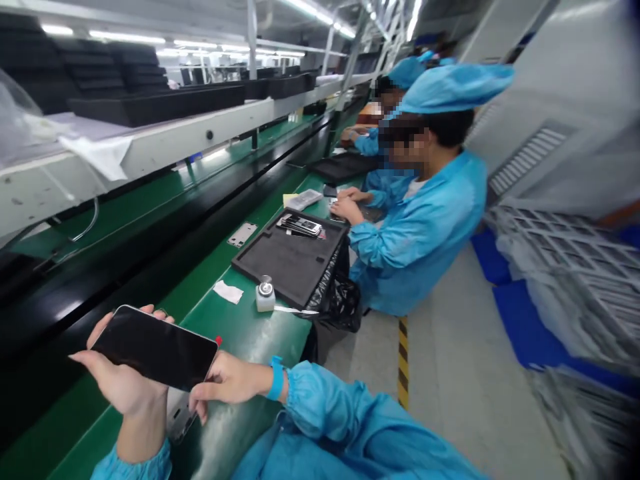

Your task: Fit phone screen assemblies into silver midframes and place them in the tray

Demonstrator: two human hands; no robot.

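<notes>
A smartphone (157, 347) with a dark screen is held up over the green bench (245, 400). My left hand (123, 383) wraps round its far left end from below, some fingertips showing over the top edge. My right hand (223, 383), with a blue band at the wrist, grips the phone's near right corner. A small red thing shows beside that corner; I cannot make out what it is. Beneath my hands lies a metal phone frame (180, 417), partly hidden by them.
A white dispenser bottle (265, 295) and a crumpled white wipe (229, 292) stand ahead. Past them lie a black foam tray (285, 260) with several phone parts and a phone plate (243, 234). A co-worker (420, 207) in blue sits beyond. A shelf (200, 127) runs along the left.
</notes>
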